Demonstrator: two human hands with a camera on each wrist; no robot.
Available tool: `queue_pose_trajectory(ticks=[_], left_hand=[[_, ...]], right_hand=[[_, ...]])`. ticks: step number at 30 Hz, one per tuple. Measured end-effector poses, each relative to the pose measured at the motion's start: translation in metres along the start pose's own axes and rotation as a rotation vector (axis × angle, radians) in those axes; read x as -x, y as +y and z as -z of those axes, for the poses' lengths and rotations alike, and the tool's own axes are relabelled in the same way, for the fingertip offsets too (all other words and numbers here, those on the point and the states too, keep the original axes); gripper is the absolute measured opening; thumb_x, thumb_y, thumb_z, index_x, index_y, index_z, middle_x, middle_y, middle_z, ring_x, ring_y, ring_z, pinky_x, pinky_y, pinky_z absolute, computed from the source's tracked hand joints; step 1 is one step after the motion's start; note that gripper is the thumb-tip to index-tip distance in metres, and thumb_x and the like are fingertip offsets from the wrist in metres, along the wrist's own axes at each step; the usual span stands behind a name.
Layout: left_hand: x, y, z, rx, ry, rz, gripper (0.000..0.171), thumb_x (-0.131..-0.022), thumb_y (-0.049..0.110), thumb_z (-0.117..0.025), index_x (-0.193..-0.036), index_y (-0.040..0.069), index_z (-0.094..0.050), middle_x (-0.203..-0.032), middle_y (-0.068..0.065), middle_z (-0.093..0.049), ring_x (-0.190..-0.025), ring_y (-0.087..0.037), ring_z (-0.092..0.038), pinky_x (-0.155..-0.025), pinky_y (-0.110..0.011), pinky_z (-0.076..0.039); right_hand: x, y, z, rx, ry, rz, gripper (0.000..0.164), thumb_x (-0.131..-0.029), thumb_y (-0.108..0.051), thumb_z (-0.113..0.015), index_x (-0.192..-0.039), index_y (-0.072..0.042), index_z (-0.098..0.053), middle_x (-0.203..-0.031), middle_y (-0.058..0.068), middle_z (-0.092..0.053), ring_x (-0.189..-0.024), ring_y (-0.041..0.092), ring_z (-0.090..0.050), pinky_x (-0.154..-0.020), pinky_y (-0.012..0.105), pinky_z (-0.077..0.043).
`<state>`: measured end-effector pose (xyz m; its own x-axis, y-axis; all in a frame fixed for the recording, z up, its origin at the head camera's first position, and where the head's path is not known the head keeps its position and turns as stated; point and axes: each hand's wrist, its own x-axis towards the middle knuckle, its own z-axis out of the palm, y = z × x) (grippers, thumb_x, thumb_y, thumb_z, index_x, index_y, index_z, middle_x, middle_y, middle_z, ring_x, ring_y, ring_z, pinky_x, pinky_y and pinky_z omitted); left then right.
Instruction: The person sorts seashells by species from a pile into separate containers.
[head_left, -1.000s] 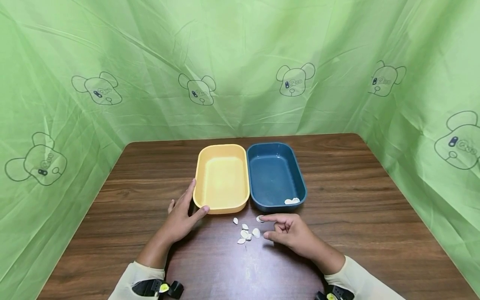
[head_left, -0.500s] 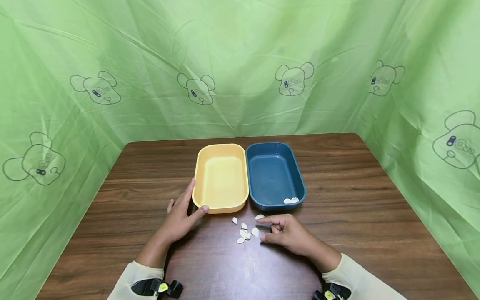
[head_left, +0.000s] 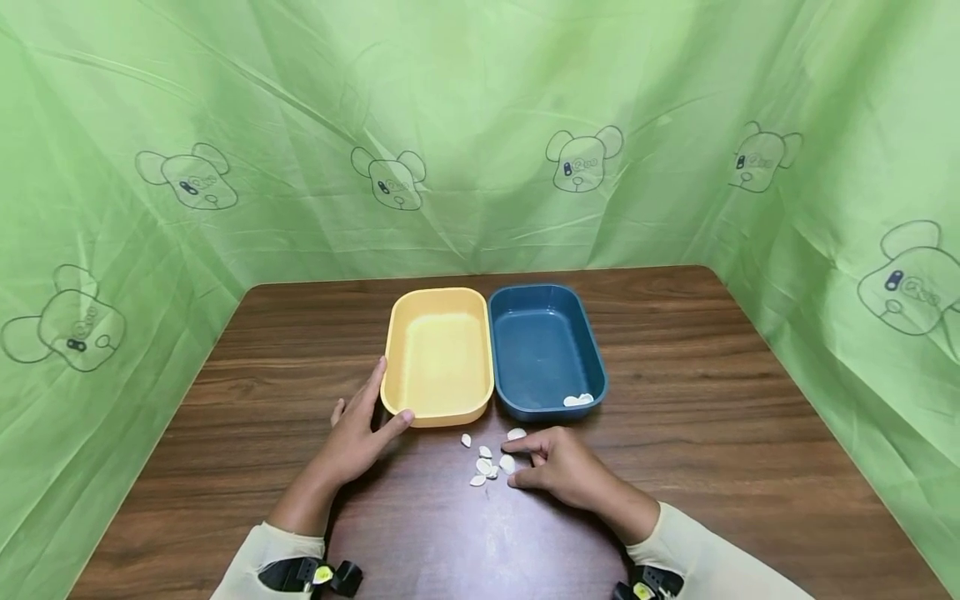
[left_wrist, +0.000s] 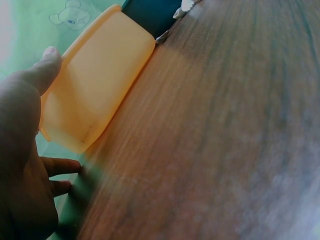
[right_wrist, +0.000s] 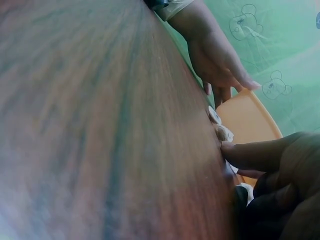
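While the left hand (head_left: 360, 442) lies with fingers extended along the left edge of the yellow tray (head_left: 438, 358), thumb at its near rim, presumably to steady it, the right hand (head_left: 566, 468) has index finger and thumb extended on either side of a pale flat piece (head_left: 507, 465); a firm pinch cannot be confirmed. The piece lies on the worktop (head_left: 300, 333) before the near-left corner of the blue tray (head_left: 540, 350), probably for easy reach; its long axis appears to run near-to-far, its pointed end indiscernible

White pieces (head_left: 483, 467); yellow tray (head_left: 441, 358); blue tray (head_left: 540, 354); brown table (head_left: 675, 375); green printed cloth (head_left: 480, 67).
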<state>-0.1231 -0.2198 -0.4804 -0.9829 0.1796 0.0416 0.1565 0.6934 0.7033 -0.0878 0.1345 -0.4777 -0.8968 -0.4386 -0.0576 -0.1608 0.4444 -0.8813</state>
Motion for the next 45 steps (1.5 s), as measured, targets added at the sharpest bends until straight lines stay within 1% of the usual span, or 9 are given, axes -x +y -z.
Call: queue_pose_trajectory(ticks=[3, 6, 12, 17, 21, 25, 29, 34, 45], left_hand=[[0.000, 0.000, 0.002, -0.004, 0.002, -0.001, 0.097, -0.107, 0.053, -0.066, -0.178, 0.034, -0.002, -0.184, -0.012, -0.018, -0.169, -0.046, -0.019, -0.121, -0.087, 0.003], [0.000, 0.000, 0.002, -0.007, 0.000, -0.002, 0.098, -0.107, 0.053, -0.066, -0.178, 0.031, -0.003, -0.184, -0.012, -0.018, -0.169, -0.046, -0.019, -0.121, -0.087, 0.003], [0.000, 0.001, 0.001, -0.010, 0.000, 0.002, 0.099, -0.107, 0.053, -0.067, -0.178, 0.029, -0.004, -0.184, -0.013, -0.018, -0.169, -0.046, -0.020, -0.121, -0.087, 0.003], [0.000, 0.001, 0.000, -0.007, -0.002, 0.003, 0.098, -0.107, 0.053, -0.067, -0.178, 0.030, -0.003, -0.184, -0.012, -0.018, -0.169, -0.046, -0.020, -0.121, -0.087, 0.003], [0.000, 0.001, 0.000, -0.007, -0.005, 0.005, 0.098, -0.107, 0.053, -0.066, -0.178, 0.031, -0.003, -0.184, -0.012, -0.018, -0.169, -0.046, -0.019, -0.121, -0.087, 0.003], [0.001, 0.002, 0.000, -0.008, -0.005, 0.006, 0.097, -0.107, 0.053, -0.066, -0.178, 0.033, -0.002, -0.184, -0.012, -0.018, -0.169, -0.046, -0.019, -0.121, -0.087, 0.003], [0.001, 0.002, 0.001, -0.008, -0.006, 0.006, 0.098, -0.107, 0.053, -0.066, -0.178, 0.033, -0.002, -0.184, -0.011, -0.017, -0.169, -0.045, -0.020, -0.121, -0.087, 0.003], [0.000, 0.002, 0.000, -0.010, -0.002, 0.004, 0.098, -0.107, 0.054, -0.066, -0.178, 0.032, -0.003, -0.184, -0.011, -0.018, -0.169, -0.044, -0.020, -0.121, -0.087, 0.002], [0.000, 0.001, 0.000, -0.010, -0.001, -0.004, 0.097, -0.107, 0.054, -0.066, -0.178, 0.031, -0.003, -0.184, -0.010, -0.018, -0.169, -0.044, -0.020, -0.120, -0.088, 0.002]], right_hand=[[-0.003, -0.003, -0.002, 0.039, 0.022, -0.026, 0.035, -0.082, -0.009, -0.092, -0.116, -0.008, -0.086, -0.054, -0.012, -0.040, -0.051, -0.003, -0.035, -0.051, 0.018, -0.030], [-0.003, -0.003, -0.003, 0.043, 0.038, -0.041, 0.029, -0.083, -0.009, -0.091, -0.111, -0.009, -0.088, -0.054, -0.012, -0.042, -0.051, -0.003, -0.036, -0.051, 0.018, -0.030], [0.000, -0.002, -0.004, 0.036, 0.053, -0.025, 0.023, -0.085, -0.008, -0.089, -0.107, -0.009, -0.088, -0.054, -0.014, -0.042, -0.052, -0.005, -0.037, -0.052, 0.017, -0.033], [0.002, -0.002, -0.003, -0.002, 0.069, 0.007, 0.022, -0.086, -0.008, -0.090, -0.107, -0.006, -0.087, -0.056, -0.013, -0.041, -0.053, -0.006, -0.038, -0.053, 0.018, -0.034], [0.003, -0.001, -0.004, -0.050, 0.086, 0.010, 0.023, -0.087, -0.009, -0.090, -0.109, -0.003, -0.086, -0.057, -0.011, -0.041, -0.053, -0.005, -0.039, -0.054, 0.019, -0.036], [0.003, 0.001, -0.006, -0.078, 0.105, 0.016, 0.021, -0.088, -0.008, -0.090, -0.109, -0.004, -0.086, -0.057, -0.011, -0.042, -0.053, -0.005, -0.039, -0.054, 0.018, -0.037], [0.003, 0.003, -0.008, -0.092, 0.133, 0.032, 0.020, -0.088, -0.007, -0.089, -0.108, -0.006, -0.087, -0.057, -0.011, -0.042, -0.053, -0.005, -0.038, -0.054, 0.017, -0.038], [0.002, 0.006, -0.010, -0.118, 0.162, 0.048, 0.020, -0.088, -0.006, -0.088, -0.108, -0.005, -0.086, -0.057, -0.011, -0.042, -0.053, -0.006, -0.038, -0.054, 0.017, -0.041], [0.002, 0.006, -0.010, -0.192, 0.218, 0.073, 0.021, -0.088, -0.004, -0.089, -0.108, -0.002, -0.084, -0.057, -0.011, -0.045, -0.052, -0.005, -0.039, -0.050, 0.016, -0.034]])
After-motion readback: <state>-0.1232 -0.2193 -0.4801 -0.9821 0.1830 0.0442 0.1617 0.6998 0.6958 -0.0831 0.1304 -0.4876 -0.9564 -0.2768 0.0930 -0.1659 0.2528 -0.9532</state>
